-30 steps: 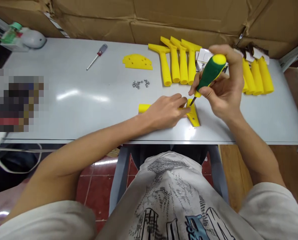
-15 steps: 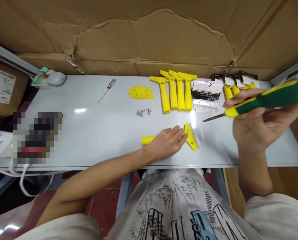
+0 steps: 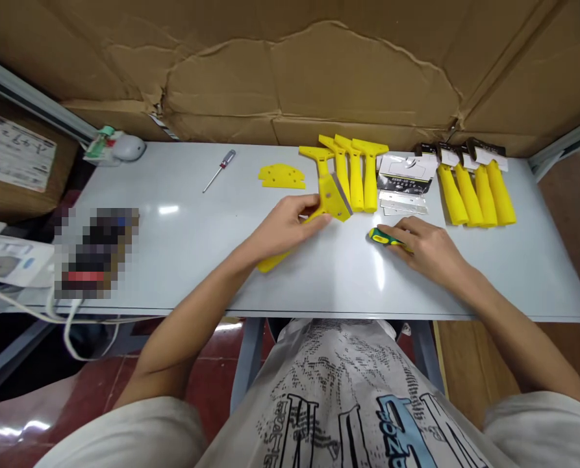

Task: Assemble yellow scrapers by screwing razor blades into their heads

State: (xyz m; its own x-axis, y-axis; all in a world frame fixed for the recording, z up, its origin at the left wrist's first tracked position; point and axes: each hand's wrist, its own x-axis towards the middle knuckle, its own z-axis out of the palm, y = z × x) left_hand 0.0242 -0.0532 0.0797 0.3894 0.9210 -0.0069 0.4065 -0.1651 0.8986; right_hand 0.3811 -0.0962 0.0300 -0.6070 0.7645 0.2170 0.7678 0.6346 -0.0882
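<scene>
- Our left hand (image 3: 286, 226) grips the yellow scraper (image 3: 336, 203) near its neck, fingers closed on it, its head angled toward the four T-shaped handles (image 3: 356, 183) on the surface (image 3: 197, 250).
- Our right hand (image 3: 428, 246) touches the green-and-yellow screwdriver (image 3: 381, 236); we cannot tell whether its fingers clasp it.
- If our left fingers slide forward, the bare blade (image 3: 343, 194) could cut us.
- A wide swing could knock the handles askew.
- Let go carelessly, the screwdriver could roll.
</scene>
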